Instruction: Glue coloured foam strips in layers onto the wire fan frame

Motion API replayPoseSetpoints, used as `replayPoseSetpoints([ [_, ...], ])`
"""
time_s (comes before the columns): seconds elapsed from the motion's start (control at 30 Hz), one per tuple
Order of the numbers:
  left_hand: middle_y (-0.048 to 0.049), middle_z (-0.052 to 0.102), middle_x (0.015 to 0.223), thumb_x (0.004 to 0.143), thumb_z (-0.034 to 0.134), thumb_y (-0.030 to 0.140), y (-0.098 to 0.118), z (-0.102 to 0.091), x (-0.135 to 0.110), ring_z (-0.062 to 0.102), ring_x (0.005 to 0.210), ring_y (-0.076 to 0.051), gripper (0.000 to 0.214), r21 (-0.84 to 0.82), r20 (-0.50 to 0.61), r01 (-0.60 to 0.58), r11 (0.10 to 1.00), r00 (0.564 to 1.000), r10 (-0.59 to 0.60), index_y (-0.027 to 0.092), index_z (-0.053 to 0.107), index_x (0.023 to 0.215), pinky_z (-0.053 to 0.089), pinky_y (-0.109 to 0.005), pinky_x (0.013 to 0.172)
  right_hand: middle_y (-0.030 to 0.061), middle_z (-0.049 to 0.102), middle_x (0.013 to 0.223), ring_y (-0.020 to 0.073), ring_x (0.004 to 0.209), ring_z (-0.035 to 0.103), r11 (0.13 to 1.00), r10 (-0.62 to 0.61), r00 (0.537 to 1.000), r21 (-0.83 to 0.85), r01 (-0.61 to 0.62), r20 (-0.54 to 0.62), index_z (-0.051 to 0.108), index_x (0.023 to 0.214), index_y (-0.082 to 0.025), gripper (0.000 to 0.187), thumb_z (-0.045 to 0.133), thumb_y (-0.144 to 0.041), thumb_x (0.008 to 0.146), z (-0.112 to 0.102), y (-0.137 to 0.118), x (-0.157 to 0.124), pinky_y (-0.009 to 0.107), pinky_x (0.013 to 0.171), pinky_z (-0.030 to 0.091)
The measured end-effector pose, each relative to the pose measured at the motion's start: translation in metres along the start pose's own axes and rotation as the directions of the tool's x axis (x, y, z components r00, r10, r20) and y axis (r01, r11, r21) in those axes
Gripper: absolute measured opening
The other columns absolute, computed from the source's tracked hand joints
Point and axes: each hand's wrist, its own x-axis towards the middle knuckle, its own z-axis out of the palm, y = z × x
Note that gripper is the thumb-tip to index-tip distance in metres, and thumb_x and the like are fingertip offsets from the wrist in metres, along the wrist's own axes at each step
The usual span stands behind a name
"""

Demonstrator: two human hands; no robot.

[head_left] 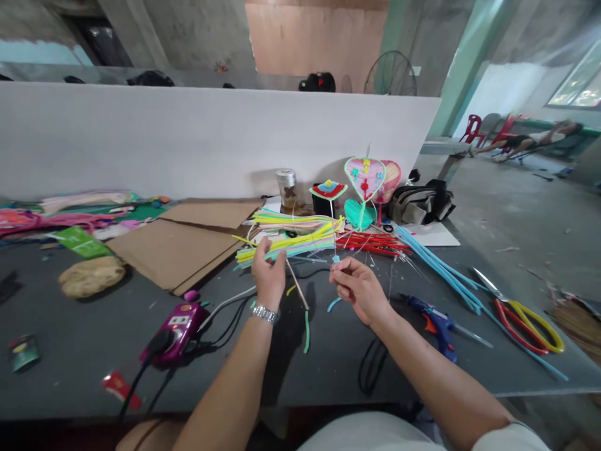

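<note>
Two bare hands are working at a dark table (pixel 225 382), the yellow stem bundle (pixel 300 241) serving as landmark. Near the bundle's right end, on the wearer's side, the right hand (pixel 359 285) is pinching a light-blue piece (pixel 336 259), probably by the fingertips owing to its smallness; a pale stem is rising above it toward a fan-shaped ornament (pixel 328 190), any join remaining unclear. By the bundle's left end, the left hand (pixel 270 275) is hovering with thumb and fingers parted, possible contact with the stems not showing clearly. Right of the bundle, red stems (pixel 370 242) are lying separately, apparently sorted by colour; farther right and nearer the wearer, a glue gun (pixel 436 322) and scissors (pixel 504 302) are resting, seemingly for easy reach.
</note>
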Motion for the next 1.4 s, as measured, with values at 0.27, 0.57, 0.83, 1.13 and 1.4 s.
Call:
replayPoseSetpoints([
  [0.27, -0.0091, 0.079, 0.097, 0.083, 0.076, 0.05, 0.028, 0.016, -0.063, 0.071, 0.085, -0.022, 0.035, -0.243, 0.6, 0.255, 0.936, 0.798, -0.061, 0.017, 0.08, 0.095, 0.055, -0.032, 0.075, -0.0034, 0.066, 0.061, 0.004, 0.038, 0.041, 0.994, 0.097, 0.995, -0.044, -0.098, -0.007, 0.063, 0.076, -0.018, 0.039, 0.09, -0.042, 0.06, 0.001, 0.019, 0.001, 0.019, 0.038, 0.022],
  [0.57, -0.0045, 0.077, 0.078, 0.072, 0.083, 0.038, 0.031, 0.012, -0.054, 0.065, 0.075, -0.017, 0.021, -0.252, 0.452, 0.357, 0.899, 0.865, -0.217, 0.018, 0.079, 0.076, 0.044, -0.027, 0.068, -0.0031, 0.063, 0.066, 0.0068, 0.049, 0.046, 0.919, -0.234, 0.954, -0.361, 0.156, -0.185, 0.071, 0.084, -0.018, 0.03, 0.085, -0.04, 0.068, -0.017, 0.018, 0.007, 0.022, 0.046, 0.034],
  [0.83, -0.0012, 0.071, 0.069, 0.073, 0.082, 0.033, 0.029, 0.013, -0.062, 0.062, 0.073, -0.016, 0.016, -0.262, 0.535, 0.351, 0.899, 0.828, -0.168, 0.019, 0.076, 0.069, 0.047, -0.029, 0.076, -0.0006, 0.068, 0.076, 0.0066, 0.05, 0.042, 0.96, -0.157, 0.988, -0.235, 0.151, -0.007, 0.075, 0.089, -0.021, 0.038, 0.089, -0.048, 0.067, -0.017, 0.013, 0.01, 0.024, 0.047, 0.034],
  [1.13, -0.0034, 0.073, 0.072, 0.075, 0.079, 0.037, 0.027, 0.013, -0.063, 0.063, 0.072, -0.018, 0.019, -0.153, 0.552, 0.278, 0.948, 0.82, -0.151, 0.019, 0.076, 0.071, 0.047, -0.029, 0.073, -0.0033, 0.06, 0.064, 0.0048, 0.046, 0.04, 0.944, -0.315, 0.925, -0.168, 0.283, -0.214, 0.066, 0.073, -0.019, 0.033, 0.086, -0.045, 0.072, -0.026, -0.003, 0.014, 0.022, 0.045, 0.027],
  [1.4, -0.0045, 0.074, 0.074, 0.076, 0.078, 0.039, 0.027, 0.012, -0.063, 0.066, 0.075, -0.019, 0.022, -0.1, 0.534, 0.212, 0.972, 0.836, -0.127, 0.019, 0.073, 0.068, 0.049, -0.03, 0.073, -0.0055, 0.056, 0.066, 0.0066, 0.047, 0.043, 0.896, -0.44, 0.801, -0.14, 0.422, -0.407, 0.047, 0.074, -0.023, 0.039, 0.075, -0.049, 0.083, -0.043, -0.021, 0.018, 0.022, 0.044, 0.029],
])
